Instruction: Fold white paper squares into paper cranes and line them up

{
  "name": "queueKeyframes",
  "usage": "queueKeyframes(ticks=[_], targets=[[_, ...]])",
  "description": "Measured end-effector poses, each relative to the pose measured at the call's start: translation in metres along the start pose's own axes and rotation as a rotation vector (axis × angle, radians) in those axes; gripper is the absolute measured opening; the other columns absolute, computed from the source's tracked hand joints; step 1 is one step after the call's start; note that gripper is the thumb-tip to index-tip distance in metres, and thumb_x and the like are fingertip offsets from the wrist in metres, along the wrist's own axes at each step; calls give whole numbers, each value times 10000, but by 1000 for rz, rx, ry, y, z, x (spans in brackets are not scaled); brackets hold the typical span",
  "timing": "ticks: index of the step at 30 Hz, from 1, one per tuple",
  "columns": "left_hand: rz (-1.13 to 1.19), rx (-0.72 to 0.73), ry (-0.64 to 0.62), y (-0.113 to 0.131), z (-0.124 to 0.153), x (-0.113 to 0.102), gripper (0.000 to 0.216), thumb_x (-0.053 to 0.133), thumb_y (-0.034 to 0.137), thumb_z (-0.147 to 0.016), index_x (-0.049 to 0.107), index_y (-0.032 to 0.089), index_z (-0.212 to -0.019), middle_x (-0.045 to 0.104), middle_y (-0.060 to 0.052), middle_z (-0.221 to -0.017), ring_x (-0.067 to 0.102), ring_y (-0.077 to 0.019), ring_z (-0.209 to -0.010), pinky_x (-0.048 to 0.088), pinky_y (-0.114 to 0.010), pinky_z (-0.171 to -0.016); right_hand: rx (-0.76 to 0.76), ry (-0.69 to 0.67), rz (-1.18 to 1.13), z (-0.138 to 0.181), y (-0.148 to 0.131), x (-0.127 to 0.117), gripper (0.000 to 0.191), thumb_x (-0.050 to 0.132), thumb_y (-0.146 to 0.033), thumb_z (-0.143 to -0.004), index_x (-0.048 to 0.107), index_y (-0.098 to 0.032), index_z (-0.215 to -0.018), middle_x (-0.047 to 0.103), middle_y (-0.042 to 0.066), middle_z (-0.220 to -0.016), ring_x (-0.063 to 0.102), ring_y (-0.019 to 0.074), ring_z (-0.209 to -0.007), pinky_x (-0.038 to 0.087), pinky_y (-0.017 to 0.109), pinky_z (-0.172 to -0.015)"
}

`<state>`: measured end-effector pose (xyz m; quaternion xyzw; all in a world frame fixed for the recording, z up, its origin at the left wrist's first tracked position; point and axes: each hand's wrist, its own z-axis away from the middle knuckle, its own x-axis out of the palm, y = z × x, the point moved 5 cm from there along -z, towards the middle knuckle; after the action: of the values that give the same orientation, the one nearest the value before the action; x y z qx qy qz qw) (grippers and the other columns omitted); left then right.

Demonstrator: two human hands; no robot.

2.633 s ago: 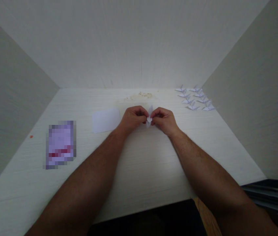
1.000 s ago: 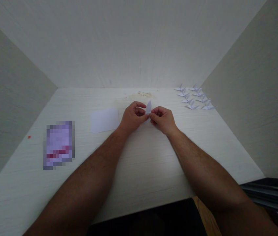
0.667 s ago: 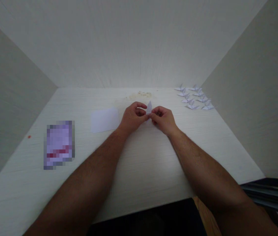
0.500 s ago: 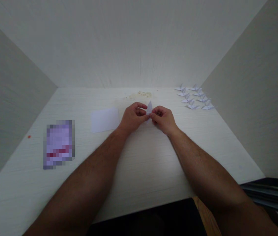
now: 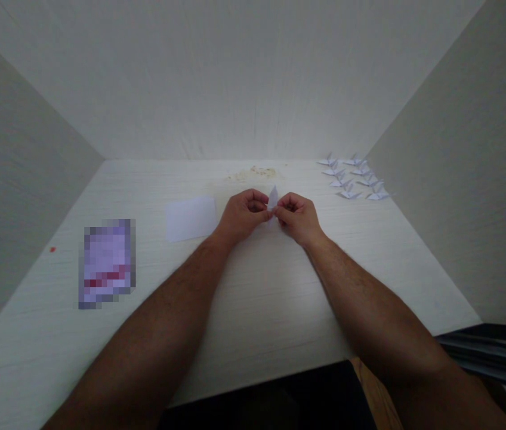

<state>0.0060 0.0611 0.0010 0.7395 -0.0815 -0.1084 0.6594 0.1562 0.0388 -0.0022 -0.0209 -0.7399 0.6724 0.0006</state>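
Between my fingertips, above the middle of the table, a small piece of folded white paper (image 5: 273, 196) stands with its pointed end upward. My left hand (image 5: 249, 212) pinches it from the left, thumb near its lower part. From the other side my right hand (image 5: 296, 216) grips its lower part between thumb and curled fingers. My fingers hide much of the lower folds. A flat stack or sheet of white paper (image 5: 189, 219) lies just left of my left hand.
Several folded paper cranes (image 5: 354, 178) stand in rows at the back right. A blurred purple packet (image 5: 106, 257) lies at left, with a small red spot (image 5: 52, 249) beyond it. Brownish stains (image 5: 255, 173) mark the table (image 5: 262, 310) behind my hands. Walls enclose three sides.
The folded paper has shifted very slightly, its tip a little lower and to the right. Both hands keep hold of it in nearly the same place.
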Motion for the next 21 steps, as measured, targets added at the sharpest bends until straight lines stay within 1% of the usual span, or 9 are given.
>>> queueKeyframes(ticks=[4, 7, 13, 16, 18, 21], targets=[[-38, -24, 37, 1, 1, 0, 257, 805, 304, -623, 649, 152, -758, 665, 5, -613, 604, -106, -545, 478, -231, -560, -41, 25, 43, -2, 1, -2, 189, 729, -302, -678, 564, -211, -659, 523, -68, -516, 404, 72, -450, 275, 237, -453], [-70, -21, 45, 3, 2, 1, 189, 761, 300, -662, 638, 159, -687, 641, 13, -562, 579, -100, -511, 458, -222, -527, -44, 23, 68, -3, 3, -2, 197, 729, -324, -683, 568, -212, -665, 517, -67, -521, 405, 78, -460, 274, 244, -459], [-129, -16, 58, 7, 4, 1, 135, 730, 257, -661, 639, 162, -629, 644, 15, -556, 573, -96, -517, 432, -210, -517, -79, 22, 155, 0, -2, -1, 190, 703, -310, -700, 552, -210, -645, 521, -60, -537, 410, 83, -500, 299, 246, -492], [-132, -27, 71, 7, 5, 0, 109, 712, 233, -664, 642, 160, -623, 654, 9, -561, 582, -99, -521, 442, -212, -527, -121, 48, 216, 1, -4, -1, 169, 690, -289, -708, 560, -205, -641, 531, -52, -552, 420, 87, -523, 302, 247, -503], [-135, -26, 79, 6, 4, -1, 119, 715, 252, -677, 652, 159, -638, 661, 5, -569, 588, -99, -526, 447, -213, -532, -137, 65, 214, 0, -3, -1, 166, 686, -292, -717, 563, -204, -650, 533, -50, -558, 423, 89, -526, 310, 248, -505], [-131, 6, 82, 6, 3, -1, 135, 716, 284, -697, 677, 157, -676, 669, 2, -587, 591, -98, -535, 464, -217, -548, -101, 71, 178, -4, 2, -1, 165, 690, -315, -734, 574, -206, -690, 543, -48, -573, 442, 93, -525, 343, 250, -510]])
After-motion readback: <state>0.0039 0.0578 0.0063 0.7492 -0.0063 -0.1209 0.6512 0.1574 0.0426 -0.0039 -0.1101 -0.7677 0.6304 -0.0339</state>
